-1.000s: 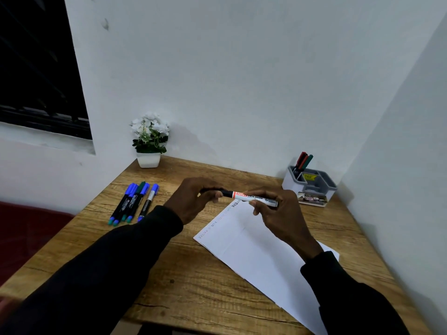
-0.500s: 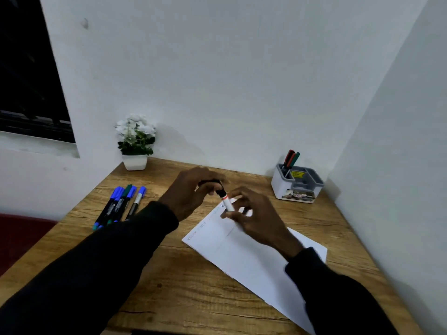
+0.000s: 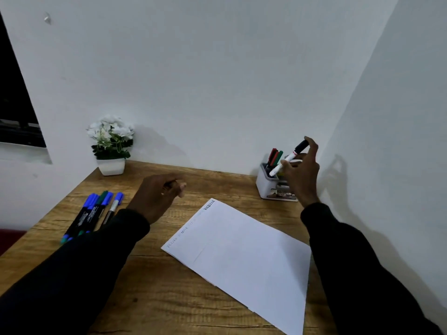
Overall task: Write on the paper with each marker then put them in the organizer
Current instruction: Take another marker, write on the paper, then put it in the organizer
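A white marker with a black cap (image 3: 289,158) is tilting, cap up, its lower end over the grey organizer (image 3: 264,185) at the desk's back right, where red and green markers (image 3: 275,156) are standing; white paper (image 3: 242,257) is lying angled, writing along its left edge; blue and green markers (image 3: 93,212) are lying side by side far left

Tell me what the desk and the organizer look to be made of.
Desk: wood or a wood-look laminate, matte; brown grain streaks and a knot show. Organizer: probably moulded plastic, smooth pale grey; rounded corners and thin even walls suggest it.
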